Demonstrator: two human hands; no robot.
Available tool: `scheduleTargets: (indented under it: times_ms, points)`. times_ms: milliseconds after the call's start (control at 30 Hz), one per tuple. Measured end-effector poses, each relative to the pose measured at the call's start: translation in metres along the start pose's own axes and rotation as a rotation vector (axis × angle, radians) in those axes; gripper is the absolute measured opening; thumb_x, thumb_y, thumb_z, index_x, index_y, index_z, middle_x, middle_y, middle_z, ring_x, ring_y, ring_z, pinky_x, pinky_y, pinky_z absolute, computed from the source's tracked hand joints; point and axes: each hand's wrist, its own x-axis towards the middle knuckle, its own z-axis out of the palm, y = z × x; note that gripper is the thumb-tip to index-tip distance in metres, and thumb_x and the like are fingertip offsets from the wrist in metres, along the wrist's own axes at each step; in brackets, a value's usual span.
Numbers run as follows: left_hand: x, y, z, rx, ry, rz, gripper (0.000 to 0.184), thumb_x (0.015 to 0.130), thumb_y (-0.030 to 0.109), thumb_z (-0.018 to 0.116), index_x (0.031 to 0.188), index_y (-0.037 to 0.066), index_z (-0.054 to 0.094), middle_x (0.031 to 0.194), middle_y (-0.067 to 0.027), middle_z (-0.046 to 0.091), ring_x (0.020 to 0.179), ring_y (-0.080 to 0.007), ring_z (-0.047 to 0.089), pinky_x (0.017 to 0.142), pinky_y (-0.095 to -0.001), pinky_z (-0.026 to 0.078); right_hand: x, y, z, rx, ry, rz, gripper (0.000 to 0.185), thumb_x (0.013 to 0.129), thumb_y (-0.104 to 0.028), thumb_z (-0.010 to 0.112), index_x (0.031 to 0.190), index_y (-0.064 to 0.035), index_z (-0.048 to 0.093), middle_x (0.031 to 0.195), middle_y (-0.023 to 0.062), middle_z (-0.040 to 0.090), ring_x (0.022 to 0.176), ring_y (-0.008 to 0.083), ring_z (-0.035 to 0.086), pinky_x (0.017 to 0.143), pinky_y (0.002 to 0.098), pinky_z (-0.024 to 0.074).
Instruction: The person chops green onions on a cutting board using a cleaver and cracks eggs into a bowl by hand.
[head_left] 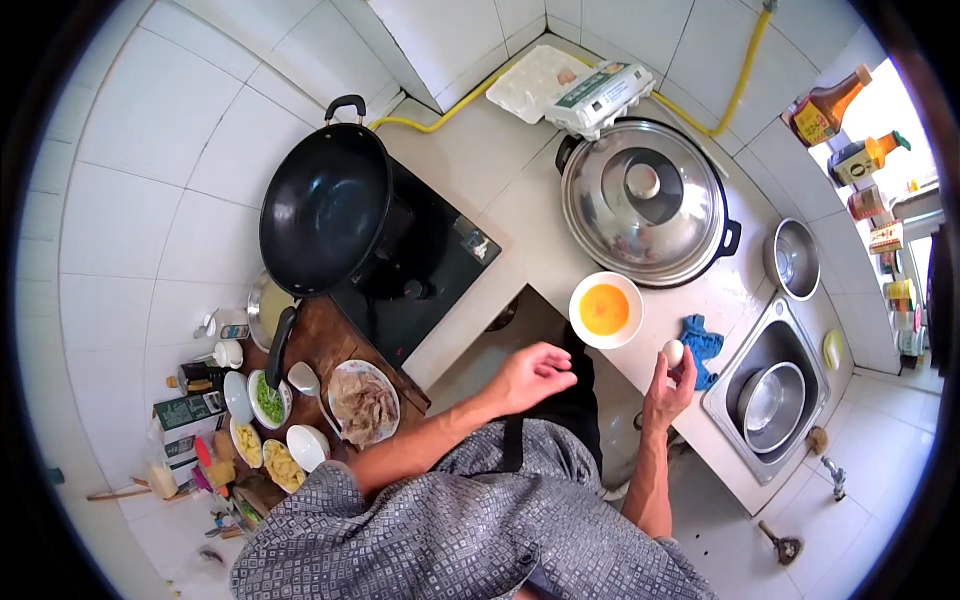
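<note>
A pale egg (673, 352) is pinched upright between the fingertips of my right hand (668, 398), over the counter's front edge. Just left of it stands a white bowl (637, 327) with yellow beaten-looking egg (604, 309) in it. My left hand (530, 380) hovers in front of the counter, left of and nearer to me than the bowl. Its fingers are loosely bent and apart, and nothing shows in them. A crumpled blue cloth (701, 350) lies right behind the egg.
A black wok (330, 210) sits at the cooktop (440, 270). Behind the bowl is a lidded pan (640, 220), with an egg carton (600, 98) beyond. Rightward, a sink (722, 405) holds a metal basin (772, 405). At left, a wooden board (325, 350) carries several filled dishes.
</note>
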Motion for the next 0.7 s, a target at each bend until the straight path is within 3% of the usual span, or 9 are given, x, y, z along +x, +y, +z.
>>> scheduleTargets:
  times_ms: [167, 233, 300, 367, 433, 500, 533, 700]
  points:
    - [-0.020, -0.007, -0.063, 0.121, 0.422, 0.093, 0.033, 0.090, 0.018, 0.077, 0.116, 0.001, 0.066, 0.102, -0.0083, 0.072, 0.087, -0.0124, 0.067, 0.079, -0.0278, 0.056, -0.001, 0.001, -0.008, -0.001, 0.029, 0.002, 0.046, 0.088, -0.005, 0.076, 0.130, 0.0019, 0.061, 0.117, 0.0132, 0.066, 0.088, 0.0157, 0.064, 0.071, 0.0261, 0.0540]
    - [-0.029, 0.007, -0.083, 0.366, 0.586, 0.131, 0.032, 0.089, 0.015, 0.077, 0.116, 0.002, 0.067, 0.098, -0.0065, 0.072, 0.080, -0.0127, 0.066, 0.076, -0.0271, 0.055, 0.001, 0.001, -0.016, -0.013, 0.029, -0.059, 0.046, 0.088, -0.005, 0.077, 0.130, 0.0010, 0.061, 0.117, 0.0125, 0.067, 0.089, 0.0154, 0.064, 0.071, 0.0259, 0.0539]
    - [-0.036, 0.016, -0.100, 0.479, 0.719, 0.115, 0.032, 0.088, 0.012, 0.076, 0.116, 0.002, 0.066, 0.104, -0.0078, 0.070, 0.081, -0.0139, 0.064, 0.072, -0.0271, 0.055, 0.006, -0.010, -0.018, -0.003, 0.049, -0.074, 0.046, 0.087, -0.006, 0.077, 0.131, -0.0006, 0.062, 0.114, 0.0103, 0.067, 0.090, 0.0144, 0.063, 0.071, 0.0259, 0.0535]
    - [-0.037, 0.018, -0.121, 0.717, 0.835, 0.183, 0.037, 0.087, 0.010, 0.076, 0.121, 0.003, 0.065, 0.118, -0.0104, 0.066, 0.095, -0.0186, 0.063, 0.076, -0.0298, 0.055, 0.007, 0.000, -0.010, -0.012, 0.058, -0.110, 0.046, 0.086, -0.006, 0.079, 0.129, -0.0012, 0.063, 0.114, 0.0111, 0.068, 0.095, 0.0169, 0.064, 0.073, 0.0280, 0.0545]
    - [-0.035, 0.022, -0.135, 0.958, 0.876, 0.243, 0.044, 0.086, 0.011, 0.075, 0.127, 0.004, 0.062, 0.131, -0.0125, 0.060, 0.111, -0.0277, 0.058, 0.088, -0.0370, 0.052, 0.007, 0.007, 0.000, -0.109, -0.002, -0.098, 0.046, 0.081, -0.010, 0.082, 0.123, -0.0024, 0.065, 0.112, 0.0144, 0.068, 0.098, 0.0267, 0.064, 0.078, 0.0349, 0.0544]
    - [-0.030, 0.012, -0.155, 1.058, 0.846, 0.241, 0.048, 0.086, 0.013, 0.074, 0.132, 0.005, 0.060, 0.134, -0.0123, 0.059, 0.117, -0.0345, 0.054, 0.099, -0.0431, 0.045, 0.000, 0.040, 0.009, -0.319, -0.159, -0.077, 0.045, 0.080, -0.013, 0.082, 0.121, -0.0033, 0.066, 0.110, 0.0150, 0.068, 0.097, 0.0303, 0.063, 0.082, 0.0380, 0.0535]
    - [-0.027, 0.011, -0.160, 1.050, 0.797, 0.230, 0.048, 0.087, 0.015, 0.074, 0.132, 0.005, 0.060, 0.136, -0.0127, 0.058, 0.118, -0.0370, 0.054, 0.102, -0.0463, 0.043, 0.000, 0.040, 0.011, -0.301, -0.119, -0.092, 0.046, 0.080, -0.015, 0.082, 0.121, -0.0038, 0.065, 0.110, 0.0140, 0.068, 0.096, 0.0308, 0.062, 0.083, 0.0389, 0.0525]
    - [-0.021, 0.003, -0.176, 0.983, 0.736, 0.159, 0.045, 0.089, 0.011, 0.073, 0.132, 0.007, 0.061, 0.132, -0.0121, 0.059, 0.112, -0.0329, 0.057, 0.093, -0.0408, 0.049, 0.006, 0.017, -0.005, -0.184, -0.041, -0.012, 0.047, 0.080, -0.015, 0.082, 0.123, -0.0050, 0.065, 0.112, 0.0126, 0.068, 0.095, 0.0286, 0.062, 0.078, 0.0378, 0.0524]
